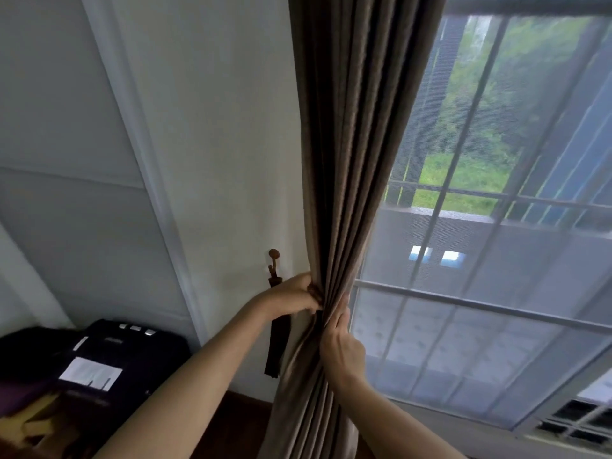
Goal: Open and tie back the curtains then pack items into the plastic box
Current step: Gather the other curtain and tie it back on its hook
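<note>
A brown curtain (351, 144) hangs gathered into folds at the left edge of the window (496, 193). My left hand (293, 294) grips the gathered curtain from the wall side. My right hand (341, 342) grips the bundle from the window side, just below. A dark tie-back strap (276, 346) hangs down the wall from a brown hook (274, 260), right behind my left wrist. The plastic box is not in view.
A sheer white curtain (463, 326) covers the lower window. A black printer-like device (109, 359) with white paper sits low at the left, next to dark and yellow cloth (33, 419). An air-conditioner grille (576, 422) shows at the bottom right.
</note>
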Demonstrator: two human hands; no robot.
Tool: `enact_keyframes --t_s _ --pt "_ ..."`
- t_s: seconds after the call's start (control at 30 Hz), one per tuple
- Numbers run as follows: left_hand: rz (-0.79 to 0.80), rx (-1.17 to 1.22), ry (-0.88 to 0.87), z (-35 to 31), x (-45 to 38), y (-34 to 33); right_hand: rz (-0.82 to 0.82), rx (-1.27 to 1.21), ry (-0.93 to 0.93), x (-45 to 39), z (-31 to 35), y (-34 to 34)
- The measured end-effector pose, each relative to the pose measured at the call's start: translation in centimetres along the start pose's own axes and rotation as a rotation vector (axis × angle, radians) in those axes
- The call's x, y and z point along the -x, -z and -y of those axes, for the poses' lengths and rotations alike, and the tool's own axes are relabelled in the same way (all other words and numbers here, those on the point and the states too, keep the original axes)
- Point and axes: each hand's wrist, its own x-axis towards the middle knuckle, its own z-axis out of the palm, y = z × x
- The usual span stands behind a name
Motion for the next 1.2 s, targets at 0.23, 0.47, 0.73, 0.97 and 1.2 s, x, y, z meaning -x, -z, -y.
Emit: enact_keyframes --t_s 0.23,0.47,0.73,0.97,1.2 --pt "-0.132 0.035 -0.11 1.4 0.1 -1.0 0.153 -0.363 0.235 0.1 -1.3 -0.8" --pt "-0.168 0.047 -0.047 2.2 -1.1 0.3 0.355 -1.496 -0.148 -1.5 -2.4 4.7" --pt "-0.2 0.027 -0.058 2.3 -2.8 -0.3 0.24 -0.794 0.031 -7.3 -4.6 5.1" --pt "-0.383 0.004 -0.091 3.8 -4.3 -0.1 0.274 -0.921 -0.002 -8.7 -4.2 3.3" --pt "-0.358 0.042 -0.056 4.1 -4.9 1.1 0.482 -0.949 0.007 -11.3 -4.6 3.5"
